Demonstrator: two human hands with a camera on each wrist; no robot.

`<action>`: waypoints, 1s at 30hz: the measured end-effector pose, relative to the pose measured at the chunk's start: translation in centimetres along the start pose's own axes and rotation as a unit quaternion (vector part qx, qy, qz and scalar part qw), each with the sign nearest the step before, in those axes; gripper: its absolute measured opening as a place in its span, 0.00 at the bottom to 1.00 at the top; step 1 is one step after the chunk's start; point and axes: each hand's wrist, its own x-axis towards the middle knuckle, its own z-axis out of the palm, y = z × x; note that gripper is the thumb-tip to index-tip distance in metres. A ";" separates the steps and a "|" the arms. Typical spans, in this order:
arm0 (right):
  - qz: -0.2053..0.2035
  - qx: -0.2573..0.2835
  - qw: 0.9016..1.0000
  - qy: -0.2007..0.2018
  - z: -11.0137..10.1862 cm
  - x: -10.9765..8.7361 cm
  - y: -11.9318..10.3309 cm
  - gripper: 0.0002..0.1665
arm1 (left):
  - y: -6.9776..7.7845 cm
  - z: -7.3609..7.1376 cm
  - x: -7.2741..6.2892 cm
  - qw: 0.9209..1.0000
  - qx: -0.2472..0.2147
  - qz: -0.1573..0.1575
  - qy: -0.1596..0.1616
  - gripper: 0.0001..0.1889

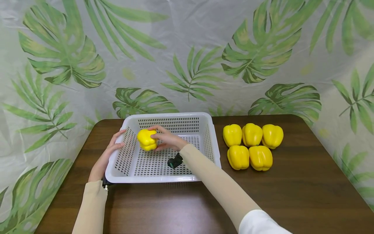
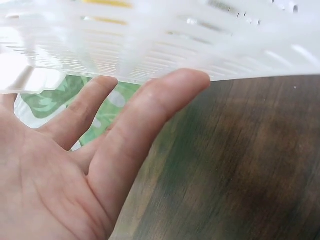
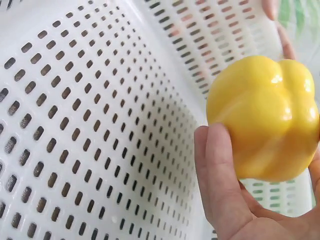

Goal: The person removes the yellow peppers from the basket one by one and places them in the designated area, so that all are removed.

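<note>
My right hand (image 1: 170,139) grips a yellow bell pepper (image 1: 147,139) inside a white perforated plastic basket (image 1: 162,179), near its left wall. In the right wrist view, the thumb and fingers lie around the pepper (image 3: 262,117), which is held above the basket's slotted floor (image 3: 75,125). At the basket's left side is my left hand (image 1: 105,157). Its fairly straight fingers (image 2: 132,125) touch the outside of the basket wall (image 2: 150,45), as the left wrist view shows.
Several yellow bell peppers (image 1: 238,157) stand in two rows on the brown wooden table (image 1: 304,182), right of the basket. A leaf-patterned cloth (image 1: 198,39) hangs behind the table. A black wrist camera (image 1: 174,161) sits under my right wrist.
</note>
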 end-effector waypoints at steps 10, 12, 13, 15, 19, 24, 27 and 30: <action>0.002 0.015 1.000 -0.007 -1.2 -1.0 -0.6 0.31 | 0.1 -0.1 -0.2 1.000 0.002 0.000 -0.013 0.29; 0.001 0.019 1.000 -0.009 -1.2 -1.2 -0.7 0.31 | 0.1 -0.1 -0.2 1.000 0.004 -0.002 -0.014 0.29; -0.002 0.022 1.000 -0.010 -1.3 -1.3 -0.8 0.31 | 0.1 -0.1 -0.2 1.000 0.004 -0.005 -0.013 0.29; -0.006 0.024 1.000 -0.009 -1.3 -1.6 -0.9 0.31 | 0.1 -0.1 -0.3 1.000 0.007 -0.010 -0.011 0.29; -0.017 0.018 1.000 -0.008 -1.6 -2.2 -1.2 0.32 | 0.1 0.0 -0.3 1.000 0.007 -0.015 -0.008 0.29; -0.024 0.013 1.000 -0.004 -2.3 -3.0 -1.3 0.33 | 0.2 0.0 -0.3 1.000 0.007 -0.017 -0.011 0.29; -0.030 0.011 0.999 0.001 -2.7 -3.5 -1.4 0.34 | 0.1 0.0 -0.3 1.000 0.009 -0.016 -0.013 0.29; -0.036 0.010 0.999 0.004 -3.1 -3.9 -1.4 0.33 | 0.1 0.0 -0.2 1.000 0.008 -0.013 -0.015 0.29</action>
